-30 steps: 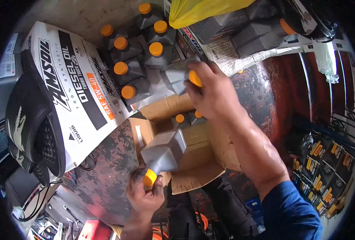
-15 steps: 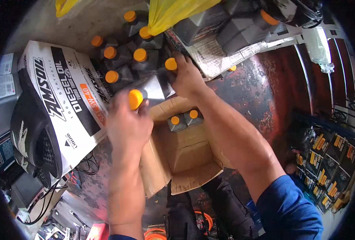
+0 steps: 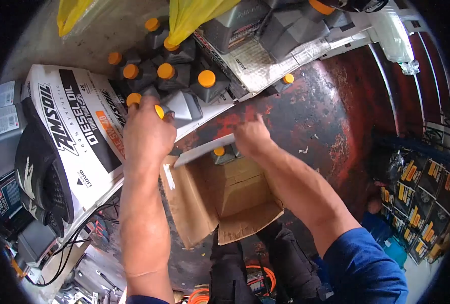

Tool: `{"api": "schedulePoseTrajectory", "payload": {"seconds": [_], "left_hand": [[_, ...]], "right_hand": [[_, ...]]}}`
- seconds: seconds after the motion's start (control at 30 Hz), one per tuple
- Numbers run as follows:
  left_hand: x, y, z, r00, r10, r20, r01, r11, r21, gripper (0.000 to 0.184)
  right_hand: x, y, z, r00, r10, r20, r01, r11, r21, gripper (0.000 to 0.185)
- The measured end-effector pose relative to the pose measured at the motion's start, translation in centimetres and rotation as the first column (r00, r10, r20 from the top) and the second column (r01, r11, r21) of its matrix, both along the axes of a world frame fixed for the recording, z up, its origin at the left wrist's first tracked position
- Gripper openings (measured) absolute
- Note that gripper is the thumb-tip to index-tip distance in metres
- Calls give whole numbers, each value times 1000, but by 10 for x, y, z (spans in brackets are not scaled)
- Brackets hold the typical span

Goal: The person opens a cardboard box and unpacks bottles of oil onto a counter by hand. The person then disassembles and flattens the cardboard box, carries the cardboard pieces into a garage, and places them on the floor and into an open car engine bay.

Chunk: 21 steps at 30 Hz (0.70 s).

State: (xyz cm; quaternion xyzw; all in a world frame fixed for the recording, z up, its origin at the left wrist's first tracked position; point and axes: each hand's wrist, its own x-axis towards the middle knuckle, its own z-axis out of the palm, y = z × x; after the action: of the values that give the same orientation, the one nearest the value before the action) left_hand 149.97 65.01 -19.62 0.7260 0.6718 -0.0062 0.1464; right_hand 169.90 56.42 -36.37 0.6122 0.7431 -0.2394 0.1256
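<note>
My left hand (image 3: 149, 124) is closed around the neck of a grey oil bottle (image 3: 184, 109), just below its orange cap. This bottle leans over the white surface beside other orange-capped bottles (image 3: 210, 83). My right hand (image 3: 255, 137) is closed at the far flap (image 3: 204, 148) of an open cardboard box (image 3: 240, 187), and the flap stands raised. Inside the box, at its far side, is a small group of bottles; one orange cap (image 3: 219, 151) shows, and the rest is partly hidden by my right hand and the flap.
A white diesel oil carton (image 3: 78, 116) lies at the left with a black cap (image 3: 42, 172) against it. Yellow plastic (image 3: 197, 17) hangs over the bottles. More bottles (image 3: 296, 33) rest on cardboard at the back. Packaged boxes (image 3: 420, 202) are at the right, and an orange hose (image 3: 268, 276) lies by my legs.
My right hand has let go of an orange-capped bottle and come down to the box flap, which is now raised. My left hand stays at its bottle. The view has shifted slightly.
</note>
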Motion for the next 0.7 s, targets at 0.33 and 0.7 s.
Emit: {"api": "schedulePoseTrajectory", "payload": {"seconds": [0.33, 0.7], "left_hand": [[18, 6, -109, 974, 174, 149, -162, 983, -85, 49], [-6, -208, -155, 926, 244, 288, -96, 891, -444, 35]], "right_hand": [[2, -113, -23, 995, 94, -31, -92, 992, 83, 18], [-6, -30, -39, 691, -540, -479, 596, 802, -44, 28]]}}
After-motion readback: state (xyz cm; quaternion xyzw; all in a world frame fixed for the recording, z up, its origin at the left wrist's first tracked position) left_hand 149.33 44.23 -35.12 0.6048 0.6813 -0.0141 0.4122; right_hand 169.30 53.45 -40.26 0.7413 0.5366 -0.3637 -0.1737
